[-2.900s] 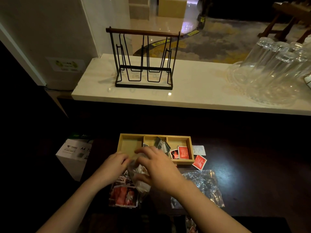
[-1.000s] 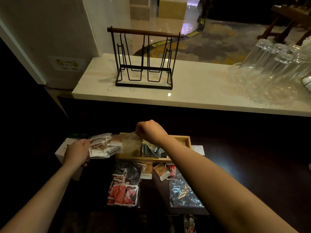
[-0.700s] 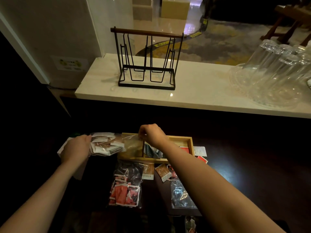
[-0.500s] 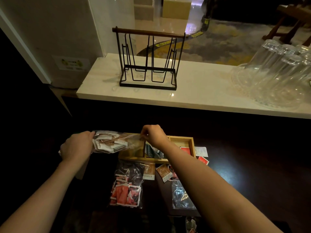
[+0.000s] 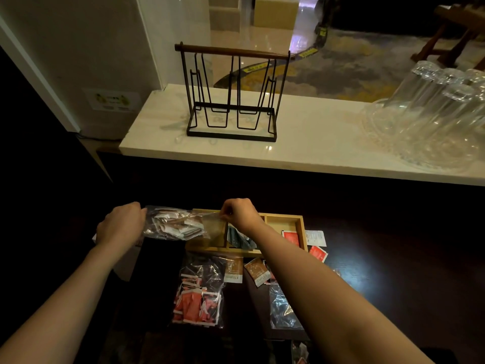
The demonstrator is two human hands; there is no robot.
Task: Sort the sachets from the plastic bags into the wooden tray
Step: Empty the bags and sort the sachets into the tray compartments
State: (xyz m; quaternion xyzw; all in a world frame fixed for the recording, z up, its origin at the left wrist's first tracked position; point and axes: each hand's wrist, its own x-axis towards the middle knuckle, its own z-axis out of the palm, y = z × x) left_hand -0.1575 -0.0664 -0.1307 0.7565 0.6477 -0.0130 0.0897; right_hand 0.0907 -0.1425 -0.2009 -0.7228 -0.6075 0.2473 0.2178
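A clear plastic bag (image 5: 174,225) full of brown sachets is held level, stretched between both hands. My left hand (image 5: 119,227) grips its closed end. My right hand (image 5: 240,214) pinches its open mouth over the left compartment of the wooden tray (image 5: 301,227). Dark sachets (image 5: 237,239) fill the middle compartment and a red sachet (image 5: 290,237) lies in the right one. In front of the tray lies a second bag (image 5: 199,295) of red sachets, with two loose brown sachets (image 5: 258,271) and an emptied bag (image 5: 282,308) beside it.
A red sachet (image 5: 318,254) and a white one (image 5: 315,237) lie right of the tray. A white box (image 5: 126,261) sits under my left wrist. On the raised marble counter (image 5: 315,143) stand a black wire rack (image 5: 231,95) and upturned glasses (image 5: 430,114).
The bag of brown sachets was lifted off the table and turned sideways. Since then my left hand has risen a little, bringing the bag level with the tray's left compartment.
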